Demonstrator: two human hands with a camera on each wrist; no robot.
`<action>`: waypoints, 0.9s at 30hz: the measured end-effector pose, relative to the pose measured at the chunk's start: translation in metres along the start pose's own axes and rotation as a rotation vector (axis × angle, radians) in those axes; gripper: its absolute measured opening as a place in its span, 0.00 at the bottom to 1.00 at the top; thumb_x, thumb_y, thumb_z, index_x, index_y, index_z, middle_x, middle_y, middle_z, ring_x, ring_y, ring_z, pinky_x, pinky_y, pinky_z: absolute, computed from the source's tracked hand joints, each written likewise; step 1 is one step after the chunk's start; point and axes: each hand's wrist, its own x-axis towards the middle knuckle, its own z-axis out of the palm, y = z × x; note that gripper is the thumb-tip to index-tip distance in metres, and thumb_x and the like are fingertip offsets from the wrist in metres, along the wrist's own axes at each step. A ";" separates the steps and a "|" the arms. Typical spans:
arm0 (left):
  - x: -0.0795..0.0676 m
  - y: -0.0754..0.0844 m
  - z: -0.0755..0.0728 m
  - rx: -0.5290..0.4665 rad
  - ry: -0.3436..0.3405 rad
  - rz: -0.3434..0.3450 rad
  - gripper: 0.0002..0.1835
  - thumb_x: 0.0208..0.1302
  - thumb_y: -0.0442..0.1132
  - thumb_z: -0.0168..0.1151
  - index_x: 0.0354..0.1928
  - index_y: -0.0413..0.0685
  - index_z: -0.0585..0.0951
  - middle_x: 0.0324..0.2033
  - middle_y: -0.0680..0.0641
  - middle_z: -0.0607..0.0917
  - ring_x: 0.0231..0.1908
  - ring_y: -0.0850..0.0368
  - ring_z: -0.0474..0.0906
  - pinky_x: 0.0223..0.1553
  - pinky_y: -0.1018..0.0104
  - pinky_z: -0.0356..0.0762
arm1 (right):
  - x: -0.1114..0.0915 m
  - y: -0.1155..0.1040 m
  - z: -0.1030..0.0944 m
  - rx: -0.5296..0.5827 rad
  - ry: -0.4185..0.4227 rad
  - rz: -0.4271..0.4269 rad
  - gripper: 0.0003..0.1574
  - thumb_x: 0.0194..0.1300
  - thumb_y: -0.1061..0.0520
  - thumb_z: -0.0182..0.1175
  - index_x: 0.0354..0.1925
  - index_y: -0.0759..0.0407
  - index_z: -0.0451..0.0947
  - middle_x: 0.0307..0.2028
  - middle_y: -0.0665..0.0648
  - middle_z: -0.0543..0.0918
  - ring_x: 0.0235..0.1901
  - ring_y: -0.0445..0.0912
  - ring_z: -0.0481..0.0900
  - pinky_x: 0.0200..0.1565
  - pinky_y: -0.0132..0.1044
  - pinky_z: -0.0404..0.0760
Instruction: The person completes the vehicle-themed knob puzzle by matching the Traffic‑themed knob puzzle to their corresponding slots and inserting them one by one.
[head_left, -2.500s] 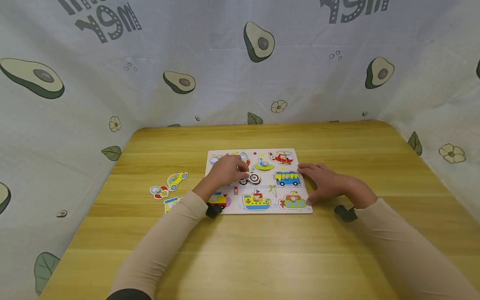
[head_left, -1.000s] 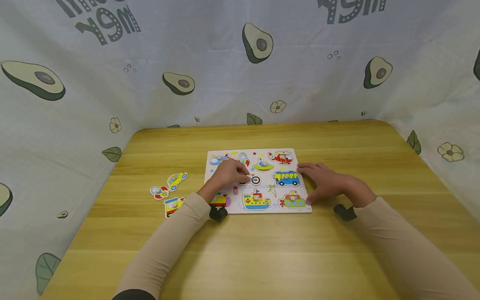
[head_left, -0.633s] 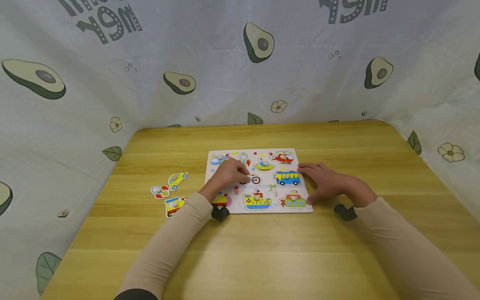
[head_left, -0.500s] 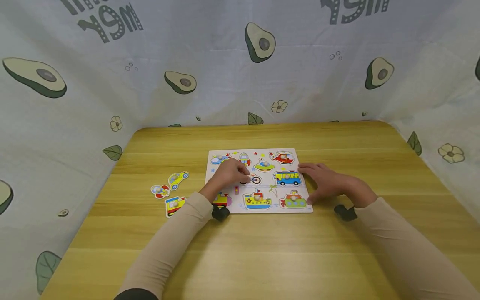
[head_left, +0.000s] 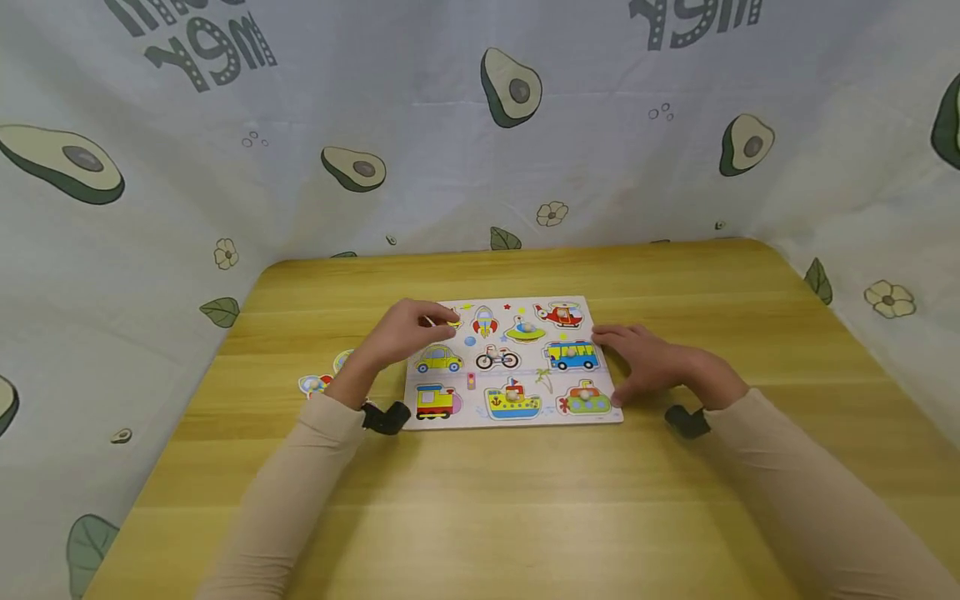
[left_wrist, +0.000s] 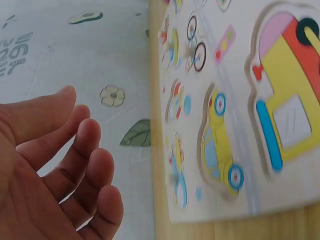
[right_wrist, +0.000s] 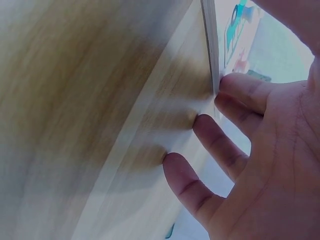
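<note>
A white wooden puzzle board (head_left: 550, 416) with vehicle pictures lies on the table. My left hand (head_left: 401, 333) hovers over its upper left corner, fingers loosely bent and holding nothing; the left wrist view shows a gap between thumb and fingertips. The knobbed bicycle piece (head_left: 497, 357) sits in the board's middle. The car recess (head_left: 439, 359) and train recess (head_left: 438, 402) show their pictures without knobs, as does the rocket recess (head_left: 484, 322). At the board's right edge rests my right hand (head_left: 648, 362), fingers spread, with fingertips against the edge in the right wrist view.
Left of the board lie a loose rocket piece (head_left: 313, 384) and a loose car piece (head_left: 342, 360), partly behind my left forearm; the loose train piece is hidden there. Bus (head_left: 572, 354), ship (head_left: 513, 402) and helicopter (head_left: 559, 314) pieces sit in the board. A printed curtain (head_left: 442, 200) hangs behind the table.
My left hand has let go of the bicycle piece and moved left and slightly away, uncovering the bicycle and car recess. Its forearm now covers the loose train piece. The right hand stays put.
</note>
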 end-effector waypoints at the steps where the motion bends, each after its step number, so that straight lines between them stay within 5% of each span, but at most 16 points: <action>1: -0.007 -0.004 -0.009 0.010 0.017 -0.016 0.17 0.68 0.42 0.62 0.55 0.44 0.84 0.47 0.43 0.85 0.44 0.49 0.77 0.44 0.66 0.77 | 0.000 0.000 -0.001 0.000 0.001 0.001 0.64 0.48 0.45 0.77 0.73 0.66 0.57 0.75 0.68 0.55 0.68 0.69 0.55 0.66 0.69 0.64; 6: -0.037 -0.041 -0.041 0.073 0.086 -0.118 0.16 0.70 0.43 0.60 0.54 0.42 0.84 0.49 0.41 0.84 0.45 0.48 0.77 0.43 0.66 0.77 | 0.000 -0.001 -0.002 -0.002 0.001 0.006 0.65 0.47 0.43 0.77 0.73 0.66 0.57 0.75 0.68 0.55 0.68 0.69 0.55 0.66 0.69 0.64; 12: -0.057 -0.078 -0.051 0.162 0.124 -0.152 0.15 0.68 0.39 0.60 0.51 0.37 0.84 0.46 0.37 0.85 0.44 0.45 0.79 0.40 0.64 0.79 | -0.002 -0.002 -0.003 0.005 0.005 -0.011 0.64 0.47 0.43 0.77 0.72 0.68 0.58 0.74 0.69 0.57 0.68 0.70 0.55 0.66 0.70 0.63; 18: -0.059 -0.086 -0.052 0.277 0.131 -0.222 0.17 0.63 0.41 0.64 0.50 0.37 0.83 0.47 0.35 0.85 0.48 0.40 0.80 0.45 0.52 0.77 | -0.001 -0.002 -0.002 -0.001 0.006 -0.009 0.64 0.47 0.43 0.77 0.72 0.67 0.58 0.74 0.69 0.57 0.68 0.69 0.55 0.66 0.69 0.63; 23: -0.056 -0.091 -0.053 0.366 0.111 -0.342 0.17 0.60 0.46 0.66 0.46 0.43 0.83 0.47 0.39 0.85 0.46 0.43 0.79 0.41 0.53 0.66 | -0.001 -0.003 -0.001 -0.001 -0.005 0.006 0.65 0.46 0.43 0.77 0.73 0.66 0.57 0.75 0.68 0.55 0.68 0.69 0.56 0.66 0.69 0.65; 27: -0.054 -0.094 -0.052 0.357 0.115 -0.350 0.15 0.62 0.45 0.65 0.44 0.42 0.83 0.45 0.39 0.86 0.43 0.45 0.79 0.41 0.53 0.67 | -0.002 -0.004 -0.002 0.007 -0.004 0.007 0.65 0.46 0.44 0.77 0.73 0.66 0.57 0.75 0.68 0.55 0.68 0.68 0.55 0.66 0.69 0.64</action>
